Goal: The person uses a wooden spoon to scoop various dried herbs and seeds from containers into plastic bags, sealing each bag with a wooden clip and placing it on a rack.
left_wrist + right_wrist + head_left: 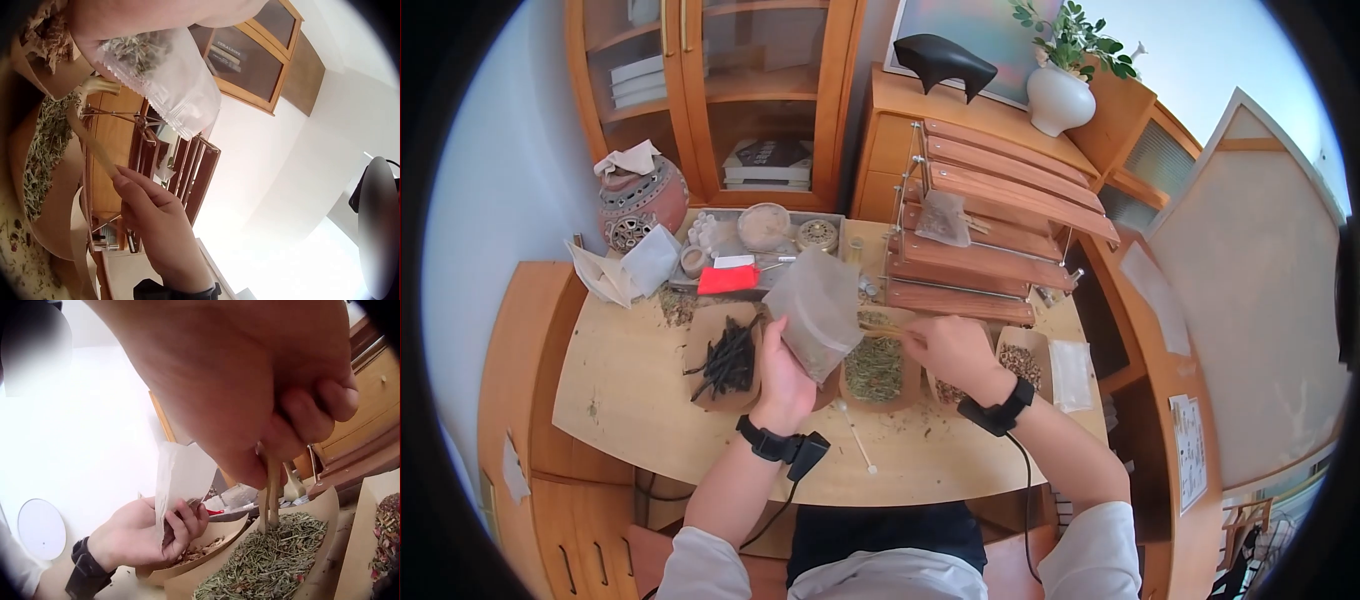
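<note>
My left hand [785, 378] grips a clear zip bag [818, 305] above the paper trays. Dried green herbs [140, 51] lie in the bottom of the bag, seen in the left wrist view. With its thumb and fingers, my right hand [956, 352] pinches a pair of wooden tongs [271, 490]. Their tips reach into the chopped green herbs [269, 553] heaped in a brown paper tray [331, 509]. In the head view, that tray stands just right of the bag, between my two hands. The bag partly covers the tray left of it.
Black dried sticks [725, 362] fill a tray at left; brown bits [1022, 362] fill one at right. A thin white-ended stick [857, 440] lies in front. Behind stand a tiered wooden rack [980, 250], a red pouch [728, 279] and a patterned pot [643, 205].
</note>
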`<state>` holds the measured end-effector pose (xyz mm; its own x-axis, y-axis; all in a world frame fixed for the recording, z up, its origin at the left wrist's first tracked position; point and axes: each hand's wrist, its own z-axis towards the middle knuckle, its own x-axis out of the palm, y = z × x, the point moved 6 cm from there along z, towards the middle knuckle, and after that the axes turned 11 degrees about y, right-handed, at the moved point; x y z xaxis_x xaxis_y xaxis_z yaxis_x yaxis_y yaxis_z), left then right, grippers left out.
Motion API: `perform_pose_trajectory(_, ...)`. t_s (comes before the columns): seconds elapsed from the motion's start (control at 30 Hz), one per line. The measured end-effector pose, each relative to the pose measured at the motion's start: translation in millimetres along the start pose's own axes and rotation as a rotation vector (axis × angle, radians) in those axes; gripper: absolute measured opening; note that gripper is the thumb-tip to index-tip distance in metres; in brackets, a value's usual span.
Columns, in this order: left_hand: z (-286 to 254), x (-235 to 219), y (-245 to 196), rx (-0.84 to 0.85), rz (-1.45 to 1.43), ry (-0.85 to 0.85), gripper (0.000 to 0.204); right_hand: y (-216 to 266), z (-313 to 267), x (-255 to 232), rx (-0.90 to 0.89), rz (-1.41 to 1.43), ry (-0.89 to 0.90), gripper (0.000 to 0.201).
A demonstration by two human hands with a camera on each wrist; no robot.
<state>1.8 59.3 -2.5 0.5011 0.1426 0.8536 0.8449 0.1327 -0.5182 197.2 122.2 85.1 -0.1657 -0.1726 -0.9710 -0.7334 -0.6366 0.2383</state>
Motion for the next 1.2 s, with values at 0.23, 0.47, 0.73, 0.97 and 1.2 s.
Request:
perform_pose_trajectory(0.23,-1,0,0,-0.012,-0.022,0.036,0.050,-32,-13,-19,0.114,0.120,0.173,0.025)
perform_pose_trajectory(0.47,-1,4,-1,-0.001,-0.008,0.056,0.051,-85,-2,11,0.220,0.454,0.342,0.028)
perform_pose_trajectory(0.73,-1,3,-1,-0.008,0.002,0.045,0.051,-68,2,28,0.156,0.566,0.412,0.029)
perform_pose_trajectory(0.97,-5,9,-3,-0.025,0.000,0.043,0.052,-54,-3,36,0.143,0.617,0.439,0.033)
perform_pose_trajectory(1.2,-3,7,-1,-0.038,-0.035,0.060,0.052,-23,-50,-16,0.039,0.251,0.184,0.026)
